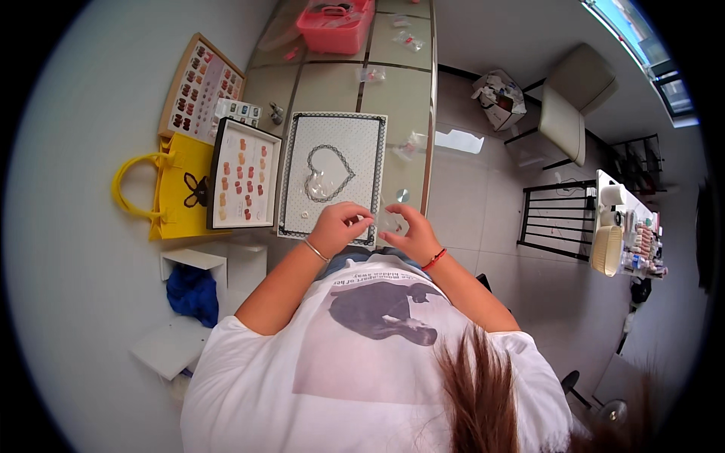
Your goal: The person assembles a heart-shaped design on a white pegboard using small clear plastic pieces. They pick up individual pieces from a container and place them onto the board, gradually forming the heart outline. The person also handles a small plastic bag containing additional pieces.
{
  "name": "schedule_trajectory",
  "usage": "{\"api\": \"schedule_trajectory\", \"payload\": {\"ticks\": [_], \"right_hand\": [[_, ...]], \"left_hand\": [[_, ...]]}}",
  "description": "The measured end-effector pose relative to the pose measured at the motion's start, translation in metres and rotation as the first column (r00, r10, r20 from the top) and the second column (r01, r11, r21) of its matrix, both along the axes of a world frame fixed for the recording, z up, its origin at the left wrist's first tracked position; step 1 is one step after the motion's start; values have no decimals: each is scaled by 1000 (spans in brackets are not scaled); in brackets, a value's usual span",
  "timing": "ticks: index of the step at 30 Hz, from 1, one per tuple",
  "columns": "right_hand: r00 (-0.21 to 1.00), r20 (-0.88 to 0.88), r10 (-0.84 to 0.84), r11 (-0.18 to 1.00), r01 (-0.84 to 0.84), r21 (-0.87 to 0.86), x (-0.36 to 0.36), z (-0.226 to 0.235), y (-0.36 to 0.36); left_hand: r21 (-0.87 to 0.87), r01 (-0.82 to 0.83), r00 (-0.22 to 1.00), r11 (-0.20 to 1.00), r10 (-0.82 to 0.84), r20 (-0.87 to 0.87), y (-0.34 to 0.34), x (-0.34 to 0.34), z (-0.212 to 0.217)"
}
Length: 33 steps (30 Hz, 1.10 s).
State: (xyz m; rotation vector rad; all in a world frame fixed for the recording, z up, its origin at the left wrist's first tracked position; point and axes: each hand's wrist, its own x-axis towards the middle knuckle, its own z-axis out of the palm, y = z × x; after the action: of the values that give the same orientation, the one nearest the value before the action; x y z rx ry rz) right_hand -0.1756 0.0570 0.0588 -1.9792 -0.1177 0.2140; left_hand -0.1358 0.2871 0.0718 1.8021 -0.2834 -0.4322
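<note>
My left hand [341, 229] hovers over the near right corner of a white dotted mat [362, 151] with a black lace border. Its thumb and fingertips are pinched together, and whatever they hold is too small to make out. Just to the right, my right hand [412, 235] is curved with thumb and fingers apart. Between the two hands lies a clear plastic packet [390, 222] with a small reddish bit; whether a finger touches it I cannot tell. A clear packet [323, 183] sits inside the mat's heart outline, and a small white piece [305, 215] lies nearer me.
Left of the mat are a framed nail-colour sample board [245, 181], a second board [202, 90], a yellow bag [175, 177] and a small bottle [276, 113]. A pink box [336, 29] stands far back; small packets [408, 41] lie along the glass table's right side.
</note>
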Motion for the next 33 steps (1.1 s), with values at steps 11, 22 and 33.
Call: {"api": "schedule_trajectory", "payload": {"ticks": [11,22,33], "right_hand": [[989,78,129,992,-130,1,-7,9,-29],[996,-53,67,997,-65,31,-13,20,-48],[996,-49,69,998,-69,-11,-17,1,-48]], "left_hand": [[44,-47,985,998,39,167,-23,-32,4],[620,-376,914,689,166,370,60,-27,-143],[864,-237,972,444,103,213,56,18,-147]]}}
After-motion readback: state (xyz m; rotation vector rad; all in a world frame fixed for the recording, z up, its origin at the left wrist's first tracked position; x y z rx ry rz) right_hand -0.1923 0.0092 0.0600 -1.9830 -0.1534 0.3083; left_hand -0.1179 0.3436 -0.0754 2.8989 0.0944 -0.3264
